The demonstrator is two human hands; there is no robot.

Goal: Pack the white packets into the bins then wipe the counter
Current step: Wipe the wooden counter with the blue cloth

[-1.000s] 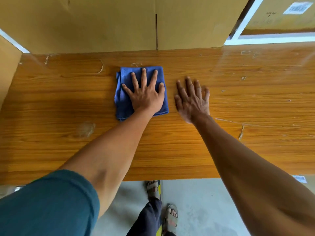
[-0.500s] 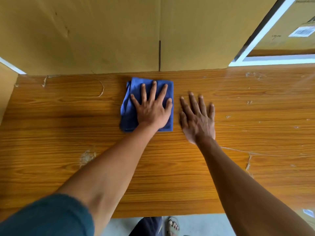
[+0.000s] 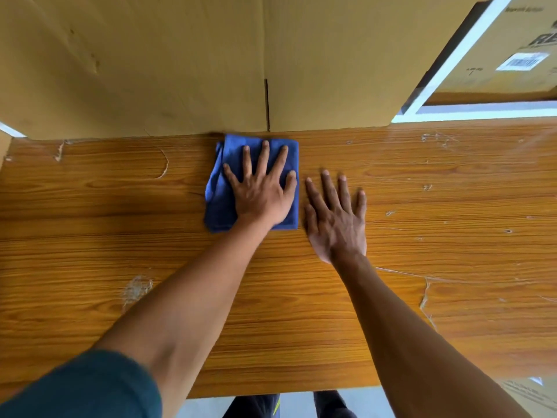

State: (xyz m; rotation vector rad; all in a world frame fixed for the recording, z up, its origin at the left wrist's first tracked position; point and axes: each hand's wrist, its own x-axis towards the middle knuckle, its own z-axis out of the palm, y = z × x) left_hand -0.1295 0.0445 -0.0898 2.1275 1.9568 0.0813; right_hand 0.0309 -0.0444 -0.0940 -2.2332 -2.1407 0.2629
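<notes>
No white packets show on the scuffed wooden counter (image 3: pixel 391 297), so I judge packing done and wiping underway. My left hand (image 3: pixel 260 191), fingers spread, presses the folded blue cloth (image 3: pixel 217 206) against the tall cardboard box (image 3: pixel 150 70); my right hand (image 3: pixel 336 218) lies flat, spread.

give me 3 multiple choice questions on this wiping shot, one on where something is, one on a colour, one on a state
1. Where is the cloth?
A. at the counter's near edge
B. at the far edge, against the cardboard box
C. on the floor

2. What colour is the cloth?
A. blue
B. white
C. red

3. How is the right hand?
A. gripping the cloth
B. curled in a fist
C. flat on the bare counter beside the cloth

Answers:
1 B, its far edge meets the box.
2 A, plainly blue under the left hand.
3 C, fingers spread on the counter wood, off the cloth.
</notes>
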